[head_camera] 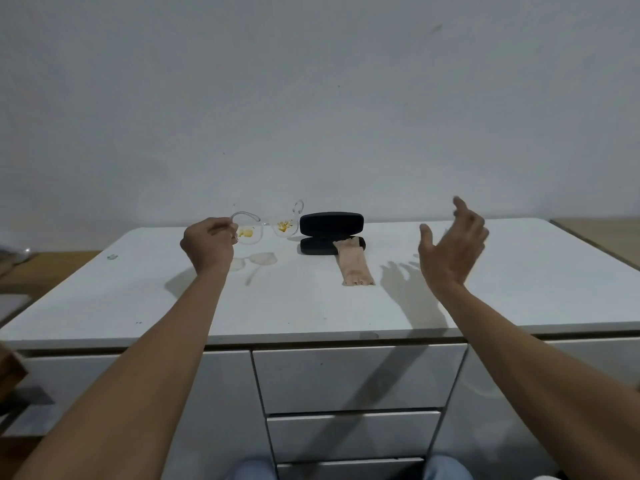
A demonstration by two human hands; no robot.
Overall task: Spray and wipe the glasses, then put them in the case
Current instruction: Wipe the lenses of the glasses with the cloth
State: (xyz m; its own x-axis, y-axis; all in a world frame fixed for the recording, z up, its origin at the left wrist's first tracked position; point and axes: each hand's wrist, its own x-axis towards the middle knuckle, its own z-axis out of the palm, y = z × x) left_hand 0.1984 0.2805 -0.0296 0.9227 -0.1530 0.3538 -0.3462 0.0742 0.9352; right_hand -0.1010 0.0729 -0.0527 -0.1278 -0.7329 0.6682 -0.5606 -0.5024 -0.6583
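Clear plastic frames mark the glasses point(268, 226), which the left hand point(209, 244) holds up above the white desk point(311, 306), at its far side near the wall point(311, 98). The left fingers point(225, 230) are curled closed around the end of one temple arm, pinching it; the rest of the frame hangs free to the right of the hand, lenses facing the camera. Both lenses carry yellow-orange smears. The other temple arm sticks up at the far right end of the frame, just beside the case. A pale shadow of the glasses lies on the desk under them.

Just right of the glasses sits the black case point(331, 232), open, its lid standing up behind the lower half. A folded pinkish-beige cloth point(355, 263) lies with its far end on the front edge of the case and the rest stretched toward the camera on the desk top.

The right hand point(450, 251) is raised in the air well to the right of the case and cloth, palm turned inward, thumb apart from the rest. Its fingers point(465, 211) are spread and loosely bent, holding nothing and touching nothing; their shadow falls on the desk to the left of the wrist.

Below the desk edge are white drawer fronts point(356, 375).
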